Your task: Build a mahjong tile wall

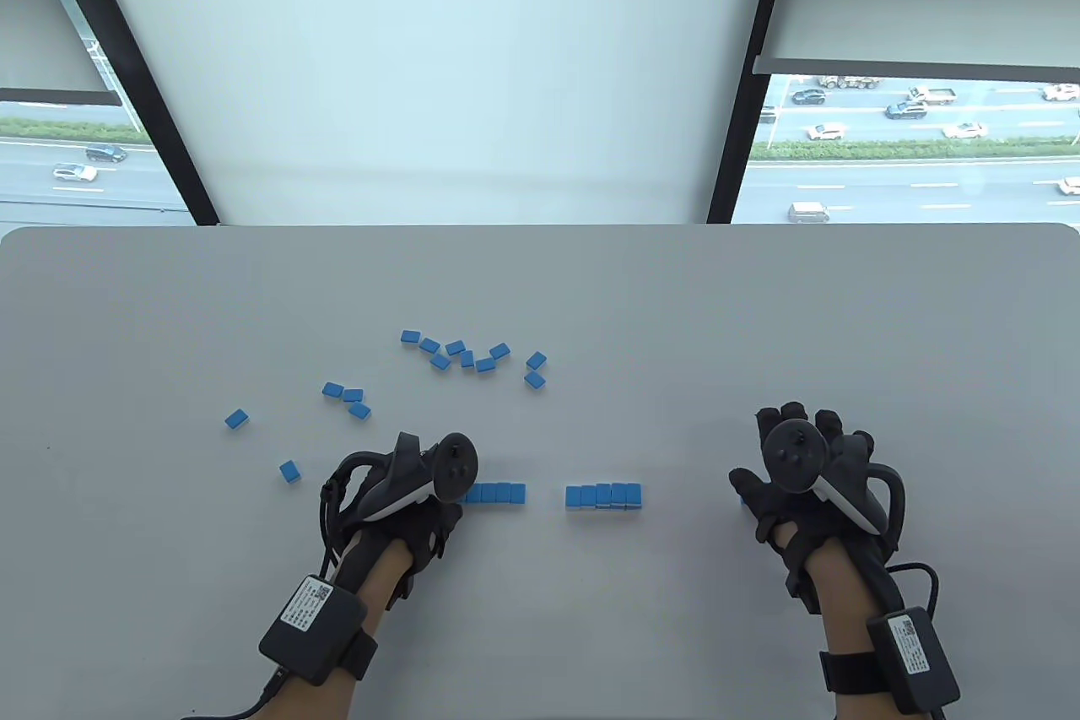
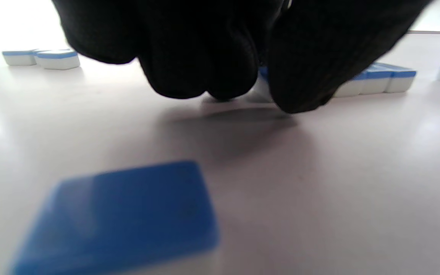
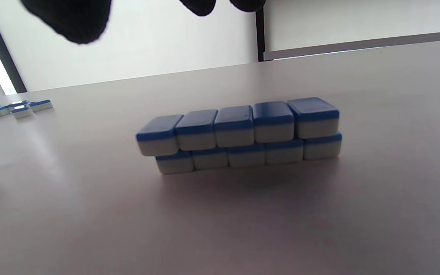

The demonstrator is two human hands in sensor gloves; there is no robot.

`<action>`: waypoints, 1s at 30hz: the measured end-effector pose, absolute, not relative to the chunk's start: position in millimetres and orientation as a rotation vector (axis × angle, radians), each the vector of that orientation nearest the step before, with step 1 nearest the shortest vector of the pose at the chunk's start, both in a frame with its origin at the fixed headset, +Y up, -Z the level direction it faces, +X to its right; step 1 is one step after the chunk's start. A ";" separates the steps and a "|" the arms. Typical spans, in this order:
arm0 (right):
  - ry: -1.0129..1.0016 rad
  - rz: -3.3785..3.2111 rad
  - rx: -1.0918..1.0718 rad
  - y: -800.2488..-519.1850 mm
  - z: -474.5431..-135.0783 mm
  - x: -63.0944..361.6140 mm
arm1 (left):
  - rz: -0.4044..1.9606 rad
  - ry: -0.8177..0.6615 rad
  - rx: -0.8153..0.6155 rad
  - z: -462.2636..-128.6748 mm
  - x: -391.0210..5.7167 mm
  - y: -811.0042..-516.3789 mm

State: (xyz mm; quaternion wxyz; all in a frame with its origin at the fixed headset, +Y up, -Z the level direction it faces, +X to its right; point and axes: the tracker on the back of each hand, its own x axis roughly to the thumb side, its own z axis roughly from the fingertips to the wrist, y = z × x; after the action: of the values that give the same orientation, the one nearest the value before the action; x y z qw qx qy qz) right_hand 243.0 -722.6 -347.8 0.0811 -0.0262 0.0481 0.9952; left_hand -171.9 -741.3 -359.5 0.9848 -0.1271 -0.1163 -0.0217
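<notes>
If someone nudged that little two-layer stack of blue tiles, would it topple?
The two-layer stack looks rigid and low, so it would probably slide rather than tip. Its top row overhangs leftward and seems merely laid on, so a push may shift it.

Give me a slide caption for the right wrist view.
Two-layer stack of blue-backed mahjong tiles, five per layer, on the table; loose tiles far left.

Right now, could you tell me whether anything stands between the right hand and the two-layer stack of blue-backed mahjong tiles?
Nothing visible does. The right hand hovers to the right of the two-layer stack of blue-backed mahjong tiles, with only bare grey table between them; the right wrist view shows the stack unobstructed.
</notes>
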 end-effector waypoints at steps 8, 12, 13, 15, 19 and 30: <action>0.137 2.968 -0.069 -721.3 -347.1 243.1 | -0.056 -0.252 -0.190 -343.9 -187.1 -701.6; 0.123 2.963 -0.065 -719.8 -346.6 243.3 | -0.084 -0.279 -0.159 -330.7 -200.2 -689.5; 0.122 2.961 -0.064 -719.8 -346.7 243.4 | -0.079 -0.279 -0.163 -327.3 -205.0 -689.0; 0.120 2.960 -0.062 -719.7 -346.6 243.3 | -0.072 -0.275 -0.168 -322.3 -212.9 -690.2; 0.114 2.958 -0.057 -719.7 -346.5 243.2 | -0.051 -0.271 -0.202 -314.5 -226.4 -702.0; 0.117 2.956 -0.056 -720.1 -345.6 243.0 | 0.012 -0.293 -0.346 -302.4 -232.8 -740.3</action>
State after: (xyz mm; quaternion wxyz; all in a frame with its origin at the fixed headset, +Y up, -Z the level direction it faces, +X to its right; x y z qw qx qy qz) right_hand 243.0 -720.1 -345.6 0.0912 -0.0189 0.0395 0.9949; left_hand -232.8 -740.3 -302.4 0.9744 -0.1715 -0.1454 0.0061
